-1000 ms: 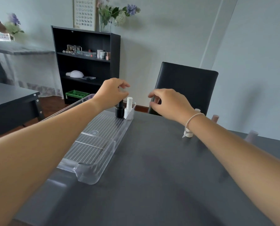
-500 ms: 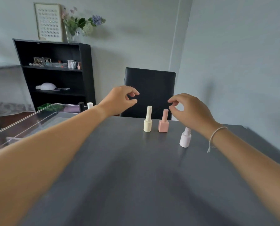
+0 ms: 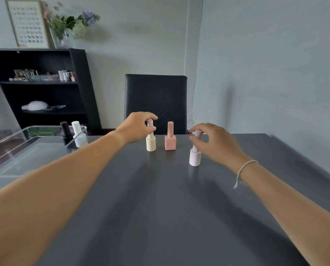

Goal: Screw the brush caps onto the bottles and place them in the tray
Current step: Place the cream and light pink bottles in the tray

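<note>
Three capped bottles stand on the dark table [image 3: 160,208]. My left hand [image 3: 136,127] pinches the brush cap of the pale yellow bottle [image 3: 151,144]. Beside it, untouched, stands the pink square bottle [image 3: 170,140]. My right hand [image 3: 216,143] closes its fingertips round the cap of the lilac bottle [image 3: 195,157]. At the left is the clear plastic tray [image 3: 16,150], with a black bottle [image 3: 66,132] and a white bottle [image 3: 78,134] upright in its far corner.
A black chair [image 3: 155,100] stands behind the table's far edge. A black shelf unit [image 3: 43,87] with small items is at the back left, a vase of flowers [image 3: 64,27] on top. The wall is close on the right.
The view swung right from the tray to the three loose bottles. Both hands came forward and down, and their fingers closed on the yellow and lilac bottle caps.
</note>
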A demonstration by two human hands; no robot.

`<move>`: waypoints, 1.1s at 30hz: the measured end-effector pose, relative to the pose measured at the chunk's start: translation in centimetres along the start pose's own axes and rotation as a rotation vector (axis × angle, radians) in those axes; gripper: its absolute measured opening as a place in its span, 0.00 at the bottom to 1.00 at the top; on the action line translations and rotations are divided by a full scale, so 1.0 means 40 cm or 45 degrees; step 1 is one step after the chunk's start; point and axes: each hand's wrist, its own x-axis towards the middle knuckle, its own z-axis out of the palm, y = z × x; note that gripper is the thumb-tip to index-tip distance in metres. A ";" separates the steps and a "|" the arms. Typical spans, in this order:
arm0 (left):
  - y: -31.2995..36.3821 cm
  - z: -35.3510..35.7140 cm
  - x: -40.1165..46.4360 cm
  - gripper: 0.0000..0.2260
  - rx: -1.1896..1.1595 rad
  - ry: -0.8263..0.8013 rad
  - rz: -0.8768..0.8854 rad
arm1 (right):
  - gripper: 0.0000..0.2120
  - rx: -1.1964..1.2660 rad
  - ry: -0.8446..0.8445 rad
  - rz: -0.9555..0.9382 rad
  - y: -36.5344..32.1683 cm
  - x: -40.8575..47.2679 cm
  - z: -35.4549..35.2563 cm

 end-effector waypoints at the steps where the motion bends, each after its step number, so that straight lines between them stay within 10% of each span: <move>1: -0.002 0.005 0.002 0.14 -0.011 0.014 -0.011 | 0.11 0.001 -0.011 -0.003 0.002 -0.001 0.002; 33: -0.182 -0.445 -0.199 0.11 -0.275 0.503 -0.124 | 0.11 0.427 -0.309 -0.337 -0.520 0.163 0.173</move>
